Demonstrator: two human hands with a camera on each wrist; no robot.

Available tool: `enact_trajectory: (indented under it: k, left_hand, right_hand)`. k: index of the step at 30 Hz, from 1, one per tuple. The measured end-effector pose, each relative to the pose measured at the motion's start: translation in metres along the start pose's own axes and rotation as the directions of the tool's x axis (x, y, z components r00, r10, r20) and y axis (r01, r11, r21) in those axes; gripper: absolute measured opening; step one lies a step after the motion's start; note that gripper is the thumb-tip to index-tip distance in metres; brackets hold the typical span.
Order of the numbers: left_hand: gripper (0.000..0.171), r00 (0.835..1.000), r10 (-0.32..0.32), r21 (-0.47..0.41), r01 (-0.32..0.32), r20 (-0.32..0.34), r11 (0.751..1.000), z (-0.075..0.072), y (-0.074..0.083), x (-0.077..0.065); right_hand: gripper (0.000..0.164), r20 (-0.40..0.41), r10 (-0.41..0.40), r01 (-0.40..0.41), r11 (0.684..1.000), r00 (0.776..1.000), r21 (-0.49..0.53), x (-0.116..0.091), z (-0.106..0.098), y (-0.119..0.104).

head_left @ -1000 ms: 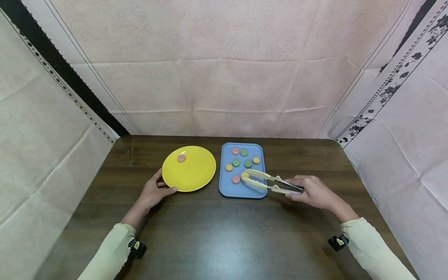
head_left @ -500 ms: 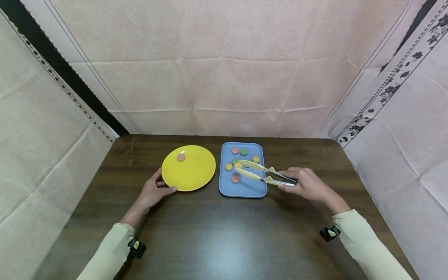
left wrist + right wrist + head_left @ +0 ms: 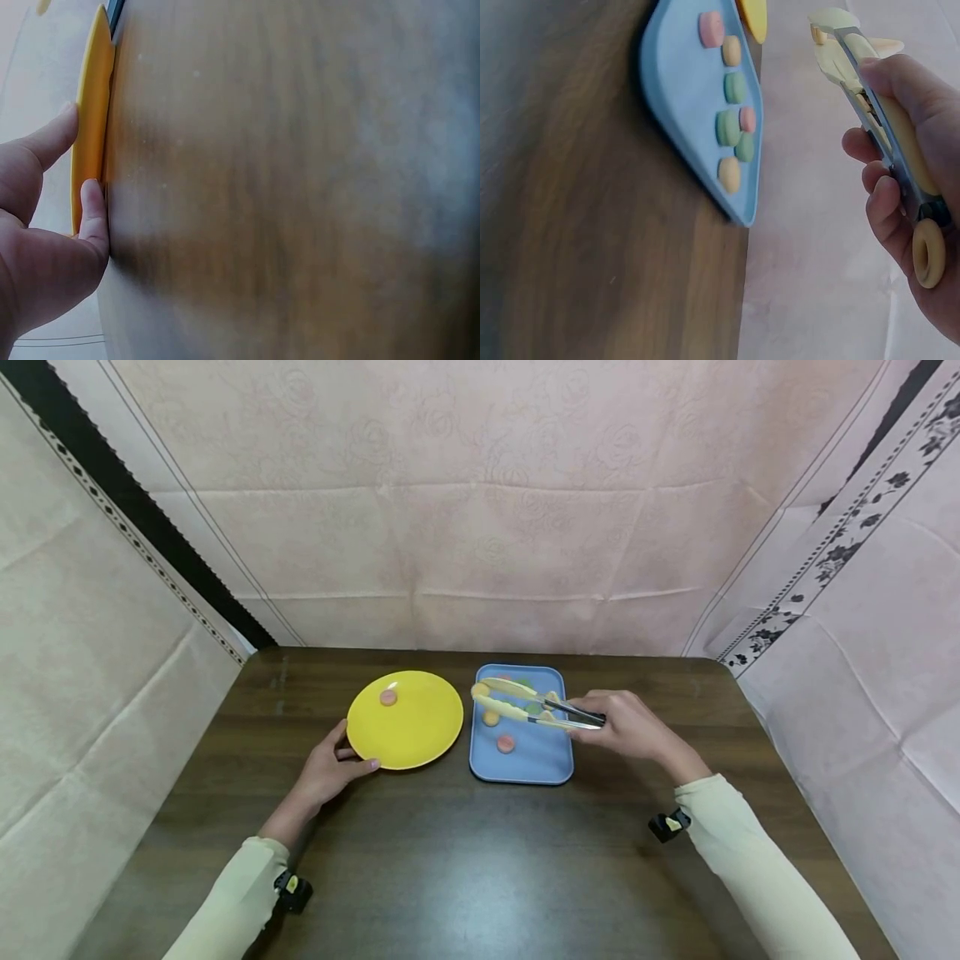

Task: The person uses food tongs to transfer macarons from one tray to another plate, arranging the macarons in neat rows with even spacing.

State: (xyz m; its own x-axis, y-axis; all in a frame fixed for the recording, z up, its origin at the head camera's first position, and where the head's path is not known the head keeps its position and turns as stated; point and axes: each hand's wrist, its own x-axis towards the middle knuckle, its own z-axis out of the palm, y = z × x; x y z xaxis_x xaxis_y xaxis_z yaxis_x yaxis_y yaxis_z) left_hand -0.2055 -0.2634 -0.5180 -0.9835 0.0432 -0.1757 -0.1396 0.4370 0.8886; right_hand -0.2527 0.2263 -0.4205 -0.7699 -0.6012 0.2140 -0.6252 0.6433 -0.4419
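Note:
My left hand (image 3: 330, 770) holds the near-left rim of a yellow plate (image 3: 405, 731), thumb and fingers at its edge. One pink macaron (image 3: 387, 697) lies on the plate's far-left part. My right hand (image 3: 622, 727) grips tongs (image 3: 562, 708) with cream tips, raised over a blue tray (image 3: 525, 768). Between the tips is a yellow macaron (image 3: 480, 691), above the tray's left edge. In the right wrist view, pink, green and yellow macarons (image 3: 730, 174) lie on the tray; in the head view the tongs partly cover some of them.
The plate and tray stand side by side on a dark wooden table (image 3: 450, 860), with a narrow gap between them. Pale patterned cloth (image 3: 480, 552) hangs behind and on both sides. Each wrist carries a small black camera (image 3: 294, 893).
The right hand has moved left and away from me with the tongs, carrying the yellow macaron from the tray's middle to above its left edge. The left hand and plate have stayed put.

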Motion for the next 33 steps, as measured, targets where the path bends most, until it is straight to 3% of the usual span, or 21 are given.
enact_trajectory:
  k: [17,27,33]
  left_hand:
    - [0.109,1.000,0.013,-0.015,-0.013,0.001,1.000,-0.002,0.003,0.000]
    - [0.110,1.000,0.009,0.001,-0.009,0.000,1.000,-0.001,0.003,0.000]
    - [0.110,1.000,0.000,0.003,0.000,0.003,1.000,0.000,0.002,0.000]
  right_hand:
    - [0.050,0.084,-0.023,0.023,1.000,0.996,0.004,0.073,0.020,-0.010]
    - [0.049,0.099,-0.084,0.083,0.996,0.992,0.012,0.105,0.044,-0.014]
    - [0.047,0.131,-0.073,0.073,0.997,0.989,0.004,0.119,0.062,-0.019]
